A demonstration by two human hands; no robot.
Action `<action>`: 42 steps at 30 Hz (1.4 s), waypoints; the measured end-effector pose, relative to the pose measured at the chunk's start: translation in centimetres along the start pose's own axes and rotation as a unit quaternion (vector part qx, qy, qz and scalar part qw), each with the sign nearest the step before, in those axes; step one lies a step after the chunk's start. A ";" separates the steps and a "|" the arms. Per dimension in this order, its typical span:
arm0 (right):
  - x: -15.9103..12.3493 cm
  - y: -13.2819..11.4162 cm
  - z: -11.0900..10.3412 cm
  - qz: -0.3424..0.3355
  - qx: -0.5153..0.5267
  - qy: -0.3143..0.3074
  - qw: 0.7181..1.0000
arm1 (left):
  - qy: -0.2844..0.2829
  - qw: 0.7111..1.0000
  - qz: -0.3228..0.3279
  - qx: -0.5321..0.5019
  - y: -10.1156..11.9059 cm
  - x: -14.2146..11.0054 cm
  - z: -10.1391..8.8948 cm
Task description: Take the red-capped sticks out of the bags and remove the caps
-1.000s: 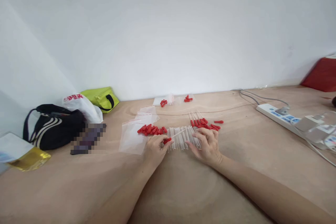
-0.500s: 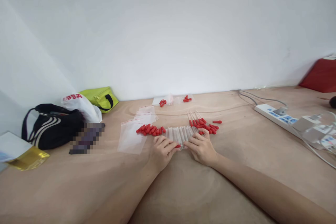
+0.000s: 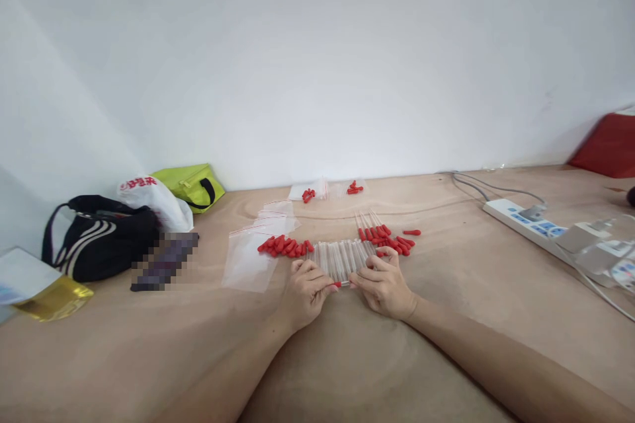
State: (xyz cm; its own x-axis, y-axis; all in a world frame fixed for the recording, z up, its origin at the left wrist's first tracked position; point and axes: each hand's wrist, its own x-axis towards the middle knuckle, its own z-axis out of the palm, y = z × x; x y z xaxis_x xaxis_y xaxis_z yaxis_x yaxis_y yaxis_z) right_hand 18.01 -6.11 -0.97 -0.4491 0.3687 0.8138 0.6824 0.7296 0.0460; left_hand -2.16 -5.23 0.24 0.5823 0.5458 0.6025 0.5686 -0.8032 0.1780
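Note:
My left hand (image 3: 306, 291) and my right hand (image 3: 383, 285) meet at the near edge of a row of clear glass tubes (image 3: 342, 256) lying on the plywood table (image 3: 347, 357). Between the fingertips of both hands is one tube with a red rubber bulb (image 3: 338, 284); the left pinches the bulb end, the right pinches the glass. A heap of loose red bulbs (image 3: 286, 245) lies left of the tubes. Several finished droppers with red bulbs (image 3: 387, 236) lie to the right.
Small clear zip bags (image 3: 248, 263) lie left of the bulbs, and two filled bags (image 3: 327, 189) rest near the wall. A black bag (image 3: 102, 241), white plastic bag (image 3: 153, 201) and green pouch (image 3: 191, 185) sit at left. A power strip (image 3: 540, 228) with plugs and cables lies right.
My left hand held a dropper slanted above the tubes; both hands then drew toward me, and now pinch a bulb and tube together at the row's near edge.

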 end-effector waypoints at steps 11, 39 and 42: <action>-0.3 0.0 0.2 0.003 0.000 0.010 1.000 | -0.001 1.000 0.002 -0.013 -0.2 -0.3 0.2; 2.2 1.0 2.3 0.248 -0.148 -0.091 0.953 | 0.174 0.951 -0.209 0.147 -6.8 0.5 -1.8; 2.3 0.9 2.3 0.255 -0.162 -0.121 0.946 | 0.168 0.950 -0.210 0.157 -7.2 0.3 -1.7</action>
State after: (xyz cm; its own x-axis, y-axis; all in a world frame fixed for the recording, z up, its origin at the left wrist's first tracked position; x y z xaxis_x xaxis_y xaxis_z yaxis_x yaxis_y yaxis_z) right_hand 16.24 -3.30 -0.40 -0.1068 0.7743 0.6237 0.9688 0.2220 -0.1098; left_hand -7.11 0.33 0.48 0.0779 0.6523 0.7539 0.8858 -0.3923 0.2479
